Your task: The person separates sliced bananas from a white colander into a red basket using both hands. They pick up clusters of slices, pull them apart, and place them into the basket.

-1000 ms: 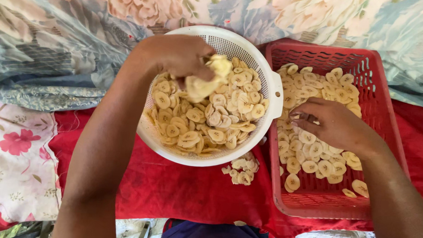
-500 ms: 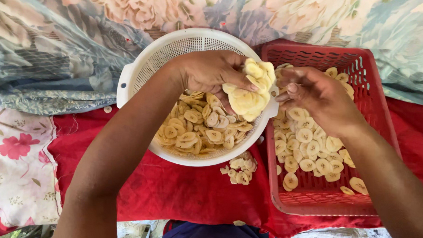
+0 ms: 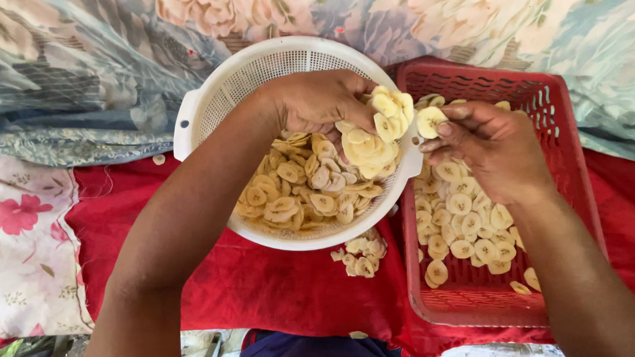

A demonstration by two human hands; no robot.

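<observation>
My left hand (image 3: 320, 101) is over the white colander (image 3: 215, 97) and grips a stuck-together clump of pale yellow banana slices (image 3: 372, 135) at the colander's right rim. My right hand (image 3: 491, 149) hovers over the red plastic basket (image 3: 577, 187) and pinches a single banana slice (image 3: 430, 120) right next to the clump. More slices (image 3: 303, 192) fill the colander's lower half. Separated slices (image 3: 463, 226) lie spread across the basket's floor.
A small heap of spilled slices (image 3: 360, 254) lies on the red cloth (image 3: 271, 289) between colander and basket. Flowered fabric (image 3: 82, 58) covers the far side and the left edge. A dark blue garment (image 3: 311, 351) shows at the bottom.
My left hand lifted a clump of slices out of the colander and carried it to the right rim. My right hand rose from the basket, met the clump and pulled off one slice.
</observation>
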